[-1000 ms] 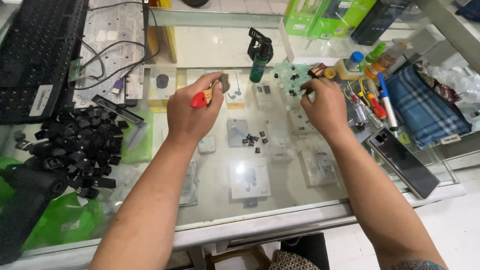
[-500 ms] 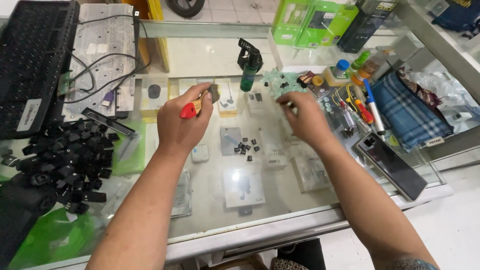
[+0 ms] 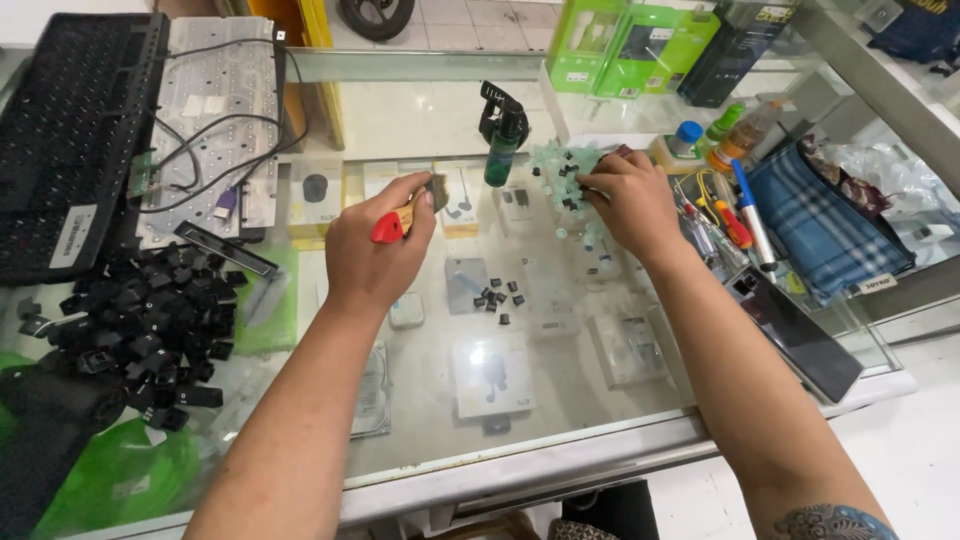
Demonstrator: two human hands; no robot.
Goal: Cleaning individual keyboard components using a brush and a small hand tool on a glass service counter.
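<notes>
I am gripping a red-handled brush (image 3: pixel 403 212) in my left hand (image 3: pixel 375 250) while my right hand (image 3: pixel 630 200) is pinching pale green rubber domes (image 3: pixel 560 180) on the desk (image 3: pixel 560 400).

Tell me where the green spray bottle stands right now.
In the head view, the green spray bottle stands upright on the glass counter, between the left hand and the right hand.

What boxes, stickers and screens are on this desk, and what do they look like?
Green boxes: far edge, upright, bright green with dark windows.
Dark box: right of them, tall, black.
White packets: under the glass, flat, square.
Keyboard sticker: far left, white rectangle.
Phone: right edge, flat, dark screen.
</notes>
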